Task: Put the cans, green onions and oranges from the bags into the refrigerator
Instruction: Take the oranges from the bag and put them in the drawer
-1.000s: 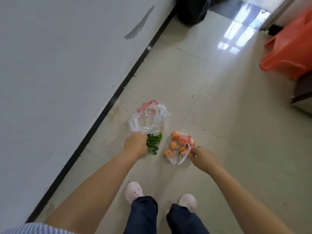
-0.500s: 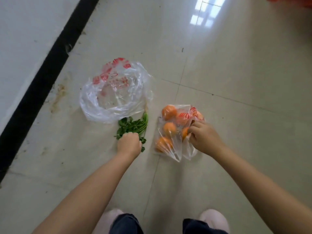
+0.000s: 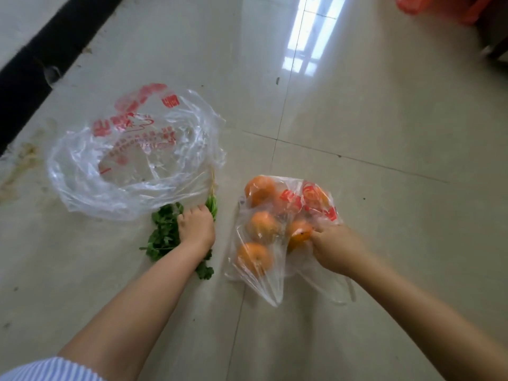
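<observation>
A bunch of leafy green onions (image 3: 164, 235) lies on the tiled floor, its stems reaching under a clear plastic bag (image 3: 132, 158) with red print that lies open and looks empty. My left hand (image 3: 195, 226) grips the bunch at its middle. To the right lies a second clear bag (image 3: 277, 243) with several oranges (image 3: 255, 257) inside. My right hand (image 3: 334, 247) reaches into that bag's mouth and holds one orange (image 3: 299, 234). No cans are in view.
A white wall with a black skirting strip (image 3: 33, 61) runs along the left. Something orange-red (image 3: 428, 6) sits at the top right corner. Pale glossy floor tiles (image 3: 384, 133) spread all around the bags.
The view has dropped much closer to the floor. My left hand moved from the empty bag's edge onto the greens. My right hand went from the bag's edge into the orange bag.
</observation>
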`<action>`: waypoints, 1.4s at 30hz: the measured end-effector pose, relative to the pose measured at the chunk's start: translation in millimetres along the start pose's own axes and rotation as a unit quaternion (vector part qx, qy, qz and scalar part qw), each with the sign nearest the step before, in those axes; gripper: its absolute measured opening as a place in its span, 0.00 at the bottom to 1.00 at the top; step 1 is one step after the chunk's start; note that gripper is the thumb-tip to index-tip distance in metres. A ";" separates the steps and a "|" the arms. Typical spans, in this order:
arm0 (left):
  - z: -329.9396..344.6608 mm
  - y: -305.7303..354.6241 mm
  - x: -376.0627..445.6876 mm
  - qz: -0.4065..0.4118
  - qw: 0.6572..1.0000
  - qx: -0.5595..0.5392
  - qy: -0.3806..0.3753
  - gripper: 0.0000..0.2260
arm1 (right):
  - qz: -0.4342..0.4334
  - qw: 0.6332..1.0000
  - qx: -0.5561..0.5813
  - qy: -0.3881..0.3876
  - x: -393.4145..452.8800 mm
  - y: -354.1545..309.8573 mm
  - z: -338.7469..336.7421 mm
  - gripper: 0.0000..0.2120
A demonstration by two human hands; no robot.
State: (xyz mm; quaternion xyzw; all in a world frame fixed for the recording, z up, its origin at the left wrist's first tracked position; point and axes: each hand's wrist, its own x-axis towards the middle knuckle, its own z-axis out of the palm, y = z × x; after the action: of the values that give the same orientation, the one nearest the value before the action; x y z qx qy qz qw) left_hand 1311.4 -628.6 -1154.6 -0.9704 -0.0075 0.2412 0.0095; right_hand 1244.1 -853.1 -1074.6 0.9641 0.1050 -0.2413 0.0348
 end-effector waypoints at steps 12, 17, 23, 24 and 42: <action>-29.7 -14.9 -66.7 0.059 0.991 -0.120 -0.024 0.11 | 0.089 0.996 -0.021 -0.005 34.7 -13.5 28.5 0.24; -38.7 -7.0 -77.9 0.084 0.983 -0.164 -0.007 0.09 | 0.101 0.994 0.019 0.026 32.6 -14.4 32.7 0.27; -76.0 4.7 -95.0 0.114 0.973 -0.199 0.000 0.02 | 0.063 0.978 0.181 0.081 -12.7 -6.0 -0.3 0.33; -89.9 7.8 -101.8 0.109 0.975 -0.196 -0.005 0.02 | 0.053 0.973 0.212 0.079 -23.5 -5.3 -15.3 0.33; -533.7 150.6 -308.1 0.227 0.972 -0.054 -0.001 0.13 | 0.191 0.882 0.400 0.161 -293.9 90.6 -434.4 0.33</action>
State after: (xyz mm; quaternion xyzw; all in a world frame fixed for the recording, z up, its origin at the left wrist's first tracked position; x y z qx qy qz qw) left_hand 1290.6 -793.0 -542.2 -0.9457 0.2000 0.2369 -0.0975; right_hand 1209.7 -944.9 -551.4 0.9228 -0.1829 -0.0931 -0.3260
